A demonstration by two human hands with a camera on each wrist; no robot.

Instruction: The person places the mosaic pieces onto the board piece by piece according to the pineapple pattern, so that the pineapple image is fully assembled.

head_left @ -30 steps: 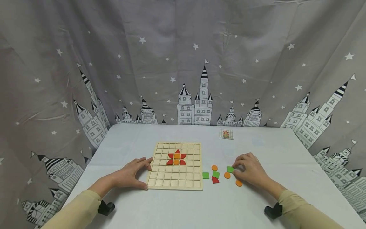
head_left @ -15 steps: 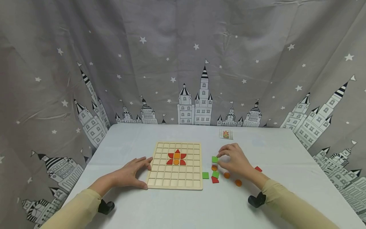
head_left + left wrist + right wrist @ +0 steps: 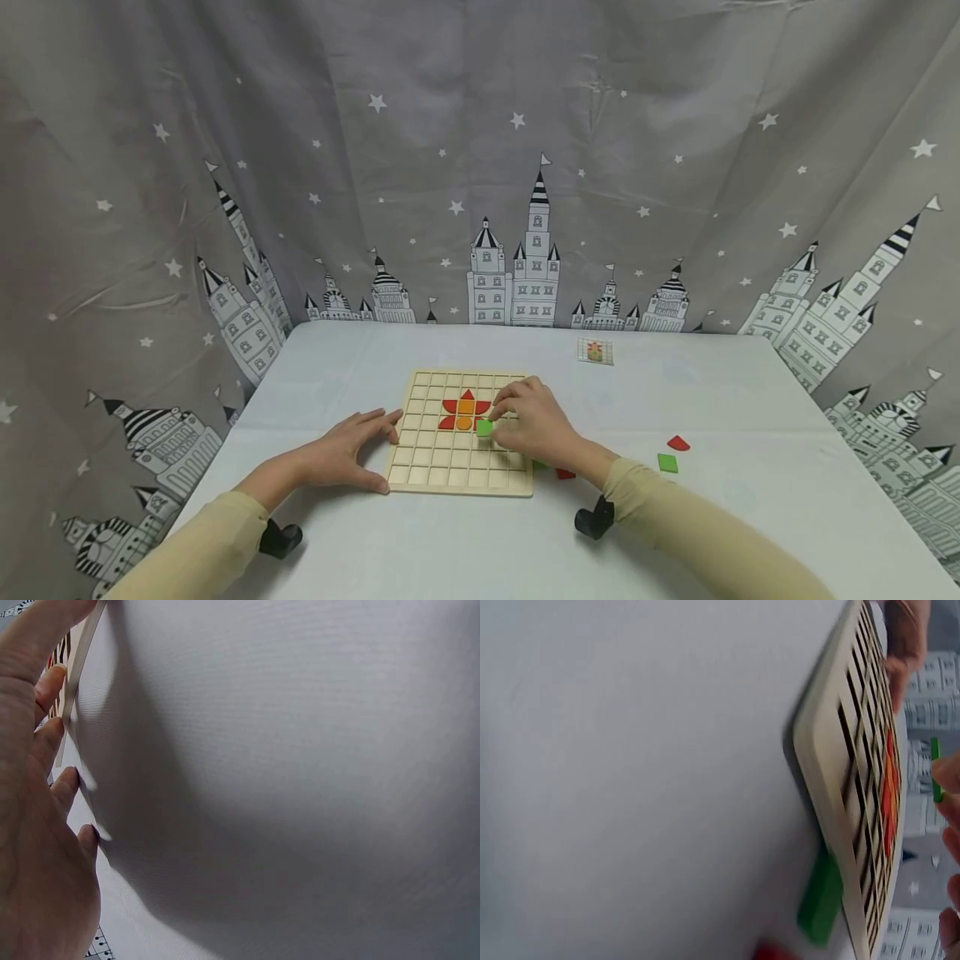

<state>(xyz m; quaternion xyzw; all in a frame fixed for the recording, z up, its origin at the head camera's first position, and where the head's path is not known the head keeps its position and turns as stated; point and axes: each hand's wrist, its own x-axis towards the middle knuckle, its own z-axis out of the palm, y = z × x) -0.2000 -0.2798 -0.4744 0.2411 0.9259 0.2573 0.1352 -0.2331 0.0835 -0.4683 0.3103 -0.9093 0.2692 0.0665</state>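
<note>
Grey curtain (image 3: 390, 167) at the back, printed with white stars and black-and-white castles; white table (image 3: 480, 550) in front of it. Pale wooden grid board (image 3: 442, 477) flat on the table, left of the table's middle.

On the board, upper middle: a red triangle (image 3: 468, 395) at the top, an orange square (image 3: 466, 407) directly below, an orange disc (image 3: 464, 423) below that, red curved pieces (image 3: 449, 406) to either side.

Right hand (image 3: 534, 423) over the board's right half, thumb and fingertip pinching a green square (image 3: 484, 428). Right wrist view shows the square edge-on, raised clear of the grid. From the head it overlaps the lower right red piece.

Left hand (image 3: 341, 454) at the board's left side, fingers spread, fingertips and thumb at the edge.

By the board's near right side, a second green piece (image 3: 821, 900), and a red piece (image 3: 566, 473) partly behind the right forearm. Farther right, a red fan-shaped piece (image 3: 678, 443) with another green square (image 3: 667, 463) near it. Small patterned card (image 3: 595, 351) toward the curtain.
</note>
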